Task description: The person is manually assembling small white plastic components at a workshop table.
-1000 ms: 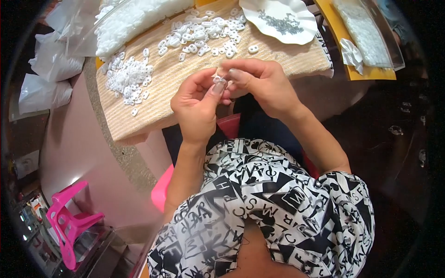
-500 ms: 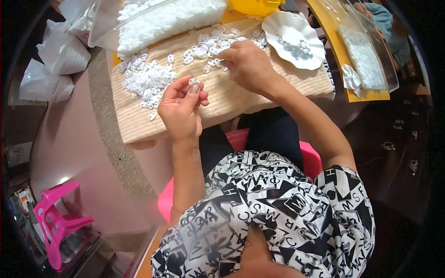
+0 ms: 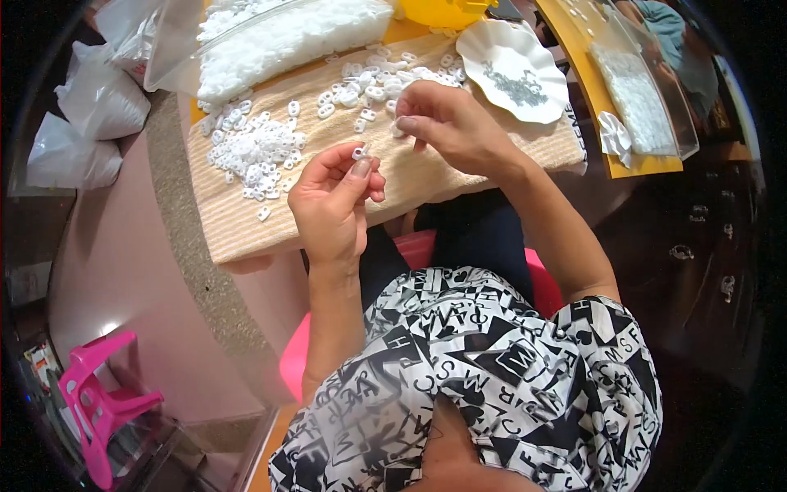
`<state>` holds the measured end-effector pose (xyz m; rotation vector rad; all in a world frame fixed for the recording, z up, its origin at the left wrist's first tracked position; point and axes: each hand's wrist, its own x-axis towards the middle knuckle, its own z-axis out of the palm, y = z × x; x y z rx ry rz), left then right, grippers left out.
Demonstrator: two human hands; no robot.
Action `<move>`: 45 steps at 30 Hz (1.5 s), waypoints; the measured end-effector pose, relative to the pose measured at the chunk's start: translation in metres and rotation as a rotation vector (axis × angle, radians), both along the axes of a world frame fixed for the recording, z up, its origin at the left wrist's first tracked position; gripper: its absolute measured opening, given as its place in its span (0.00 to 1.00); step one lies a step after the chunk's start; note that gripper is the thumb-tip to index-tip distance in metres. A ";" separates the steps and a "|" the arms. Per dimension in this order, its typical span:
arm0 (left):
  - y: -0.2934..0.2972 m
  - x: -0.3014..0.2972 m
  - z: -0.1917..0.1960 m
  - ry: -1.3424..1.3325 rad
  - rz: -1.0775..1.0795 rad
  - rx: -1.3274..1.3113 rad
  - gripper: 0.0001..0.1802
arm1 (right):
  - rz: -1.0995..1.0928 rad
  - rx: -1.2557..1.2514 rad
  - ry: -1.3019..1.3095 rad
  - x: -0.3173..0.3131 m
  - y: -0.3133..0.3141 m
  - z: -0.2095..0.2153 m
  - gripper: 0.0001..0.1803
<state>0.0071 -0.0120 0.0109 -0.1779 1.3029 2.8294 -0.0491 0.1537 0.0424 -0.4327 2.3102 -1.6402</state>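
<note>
Between the thumb and forefinger of my left hand (image 3: 336,197) is a small white plastic piece (image 3: 359,153). My right hand (image 3: 447,127) is just above the cloth, thumb and forefinger pinched together on another small white plastic piece (image 3: 398,129), partly hidden by the fingers. Behind both hands lies a spread of loose white oval pieces (image 3: 373,82) with holes. Left of my left hand sits a denser heap of similar flat white pieces (image 3: 254,152). A white wavy-rimmed dish (image 3: 484,51) beyond my right hand holds many tiny dark grey parts (image 3: 525,86).
The work surface wears a striped beige cloth (image 3: 229,230). At its far side stand a clear bin (image 3: 172,61) full of white pieces and a yellow container (image 3: 443,10). Another clear bin (image 3: 687,139) stands right. White bags (image 3: 74,156) and a pink stool (image 3: 102,394) are at left.
My right hand has come back from the loose pieces toward my left hand, with a white piece now showing in its pinch. My left hand has shifted slightly right, still holding its piece.
</note>
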 end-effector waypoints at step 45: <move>0.046 0.032 0.013 -0.003 -0.221 -0.229 0.10 | -0.110 -0.406 -0.113 0.077 0.041 0.004 0.09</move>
